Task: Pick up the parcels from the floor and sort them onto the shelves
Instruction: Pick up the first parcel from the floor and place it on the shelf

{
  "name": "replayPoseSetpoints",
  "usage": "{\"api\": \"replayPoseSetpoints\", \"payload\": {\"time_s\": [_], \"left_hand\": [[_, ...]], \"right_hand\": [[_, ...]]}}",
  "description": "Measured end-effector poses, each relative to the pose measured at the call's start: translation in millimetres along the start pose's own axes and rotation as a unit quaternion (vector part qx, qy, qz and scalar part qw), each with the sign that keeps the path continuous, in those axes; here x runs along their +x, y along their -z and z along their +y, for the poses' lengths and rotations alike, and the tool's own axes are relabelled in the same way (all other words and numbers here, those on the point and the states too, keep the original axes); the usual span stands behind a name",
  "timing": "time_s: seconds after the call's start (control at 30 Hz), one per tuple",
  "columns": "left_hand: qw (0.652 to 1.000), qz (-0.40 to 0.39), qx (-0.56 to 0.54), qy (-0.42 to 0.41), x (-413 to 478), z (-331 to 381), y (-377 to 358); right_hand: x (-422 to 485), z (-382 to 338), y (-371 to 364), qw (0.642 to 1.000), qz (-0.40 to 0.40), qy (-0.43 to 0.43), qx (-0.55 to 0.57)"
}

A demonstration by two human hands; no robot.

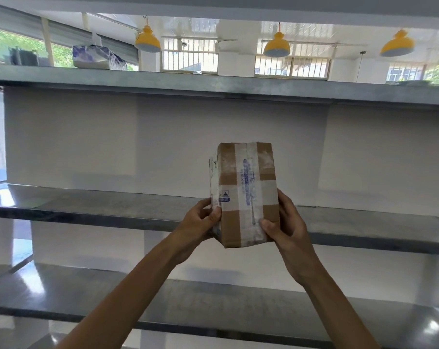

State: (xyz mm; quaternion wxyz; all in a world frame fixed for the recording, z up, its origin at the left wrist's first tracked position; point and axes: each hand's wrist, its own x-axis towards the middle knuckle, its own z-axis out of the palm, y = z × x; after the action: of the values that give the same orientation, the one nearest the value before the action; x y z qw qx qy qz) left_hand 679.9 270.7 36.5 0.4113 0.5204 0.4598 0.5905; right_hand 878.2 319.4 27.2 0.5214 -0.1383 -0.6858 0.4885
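Observation:
A brown cardboard parcel (246,192), crossed with clear tape printed in blue, is held upright in front of the shelving. My left hand (199,224) grips its lower left edge. My right hand (286,227) grips its lower right side, thumb on the front face. The parcel hangs in the air just before the middle grey metal shelf (100,207), with the top shelf (163,84) above it and a lower shelf (188,306) below my forearms.
A white and blue plastic-wrapped parcel (95,57) lies on the top shelf at the left. White back panels close the shelf bays. Yellow hanging lamps (276,46) and barred windows show beyond the top shelf.

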Motion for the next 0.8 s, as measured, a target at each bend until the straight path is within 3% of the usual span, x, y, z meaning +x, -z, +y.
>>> {"api": "replayPoseSetpoints", "payload": {"time_s": [0.2,0.43,0.5,0.6,0.67,0.8], "left_hand": [[0.992,0.106,0.060,-0.032,9.0,0.3,-17.6],[0.979,0.157,0.104,-0.080,7.5,-6.0,-27.5],[0.981,0.133,0.101,-0.100,6.0,-3.2,-26.8],[0.990,0.067,0.066,-0.106,3.6,1.9,-20.4],[0.993,0.028,0.054,-0.104,2.4,2.8,-16.2],[0.993,0.001,0.060,-0.099,1.4,-0.3,-14.7]], "right_hand": [[-6.7,1.5,-19.5,0.962,0.105,0.098,-0.234],[-6.9,6.5,-19.7,0.959,0.089,0.044,-0.264],[-6.9,7.5,-15.1,0.970,0.085,0.024,-0.226],[-6.0,7.6,-5.7,0.995,0.087,-0.033,-0.042],[-5.8,11.1,0.7,0.992,0.094,-0.065,0.053],[-6.2,16.5,3.2,0.989,0.111,-0.063,0.069]]}}
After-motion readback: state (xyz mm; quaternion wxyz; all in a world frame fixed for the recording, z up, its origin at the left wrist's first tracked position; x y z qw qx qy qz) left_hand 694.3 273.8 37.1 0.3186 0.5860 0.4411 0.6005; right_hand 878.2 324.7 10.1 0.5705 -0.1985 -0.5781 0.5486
